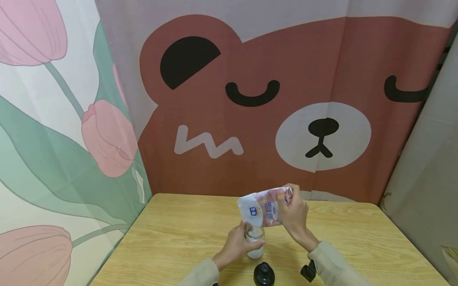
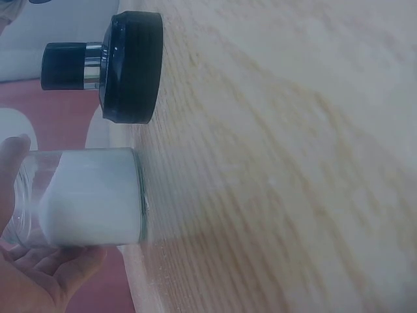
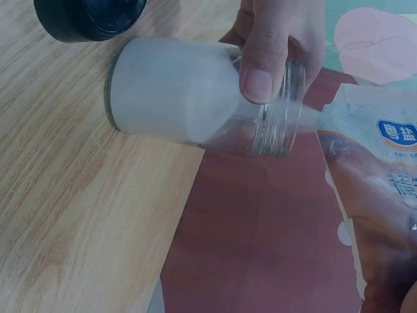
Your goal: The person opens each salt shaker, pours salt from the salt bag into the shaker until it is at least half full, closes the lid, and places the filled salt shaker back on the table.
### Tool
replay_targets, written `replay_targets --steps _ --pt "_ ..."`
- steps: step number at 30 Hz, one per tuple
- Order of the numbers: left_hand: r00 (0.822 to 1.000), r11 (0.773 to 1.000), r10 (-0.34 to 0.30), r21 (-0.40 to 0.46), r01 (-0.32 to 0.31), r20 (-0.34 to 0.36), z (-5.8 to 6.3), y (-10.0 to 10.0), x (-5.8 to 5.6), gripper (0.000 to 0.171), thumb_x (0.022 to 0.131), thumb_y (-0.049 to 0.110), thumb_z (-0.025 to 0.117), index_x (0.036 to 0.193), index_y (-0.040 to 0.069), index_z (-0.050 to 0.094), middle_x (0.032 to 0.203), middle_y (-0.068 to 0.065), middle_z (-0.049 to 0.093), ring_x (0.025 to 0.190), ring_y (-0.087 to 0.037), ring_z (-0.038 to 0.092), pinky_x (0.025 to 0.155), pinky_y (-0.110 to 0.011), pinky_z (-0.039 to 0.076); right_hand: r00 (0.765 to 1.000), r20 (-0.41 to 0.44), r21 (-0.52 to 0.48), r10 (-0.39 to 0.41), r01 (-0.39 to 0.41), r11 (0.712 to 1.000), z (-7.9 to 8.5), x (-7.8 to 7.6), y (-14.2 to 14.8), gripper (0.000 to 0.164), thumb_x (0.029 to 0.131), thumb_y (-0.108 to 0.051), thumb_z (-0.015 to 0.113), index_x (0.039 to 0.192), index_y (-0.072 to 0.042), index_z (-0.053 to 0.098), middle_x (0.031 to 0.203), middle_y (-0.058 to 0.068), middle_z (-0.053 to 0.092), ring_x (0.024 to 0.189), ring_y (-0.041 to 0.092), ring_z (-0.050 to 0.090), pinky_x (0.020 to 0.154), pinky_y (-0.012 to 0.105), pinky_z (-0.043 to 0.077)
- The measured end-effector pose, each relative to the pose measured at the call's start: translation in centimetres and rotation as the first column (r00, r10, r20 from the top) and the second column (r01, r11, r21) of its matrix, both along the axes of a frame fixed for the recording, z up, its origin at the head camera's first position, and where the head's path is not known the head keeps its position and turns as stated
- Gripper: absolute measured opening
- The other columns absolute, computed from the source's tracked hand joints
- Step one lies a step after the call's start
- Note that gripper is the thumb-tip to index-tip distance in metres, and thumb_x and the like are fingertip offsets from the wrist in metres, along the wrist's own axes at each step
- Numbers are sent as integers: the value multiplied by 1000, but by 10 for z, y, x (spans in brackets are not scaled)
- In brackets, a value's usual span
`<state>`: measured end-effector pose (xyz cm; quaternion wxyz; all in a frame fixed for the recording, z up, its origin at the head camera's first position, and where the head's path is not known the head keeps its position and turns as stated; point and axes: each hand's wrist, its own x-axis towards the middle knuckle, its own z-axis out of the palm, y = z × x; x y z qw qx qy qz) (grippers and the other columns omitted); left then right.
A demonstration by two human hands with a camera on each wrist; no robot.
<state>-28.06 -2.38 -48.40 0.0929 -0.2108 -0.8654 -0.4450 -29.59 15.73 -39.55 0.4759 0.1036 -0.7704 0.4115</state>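
My left hand (image 1: 235, 243) grips a clear glass jar (image 1: 255, 254) round its neck, and the jar is upright on the table. White grains fill much of it, heaped to one side in the left wrist view. My right hand (image 1: 295, 212) holds a pink and white salt bag (image 1: 260, 206) tilted over the jar, its cut corner at the jar's mouth. In the right wrist view a white stream (image 3: 309, 119) runs from the bag into the jar. A black lid (image 1: 264, 275) with a raised knob and a silver band sits close to the jar on the near side.
The light wooden table (image 1: 171, 238) reaches back to a hanging cloth (image 1: 214, 174) printed with a brown bear. A tulip-print cloth (image 1: 71, 178) hangs along the left. On the right is a pale cloth (image 1: 425, 167).
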Motion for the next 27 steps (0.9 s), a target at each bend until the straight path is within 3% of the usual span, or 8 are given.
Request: replay_targets --steps 27 --pt "1000 1000 9 6 -9 -11 -1 -1 1 62 64 49 73 106 11 49 93 -3 60 80 -10 57 64 -22 46 1000 -31 23 -2 3 1000 2 5 3 23 83 -26 54 95 -7 52 52 -2 46 39 9 39 32 22 26"
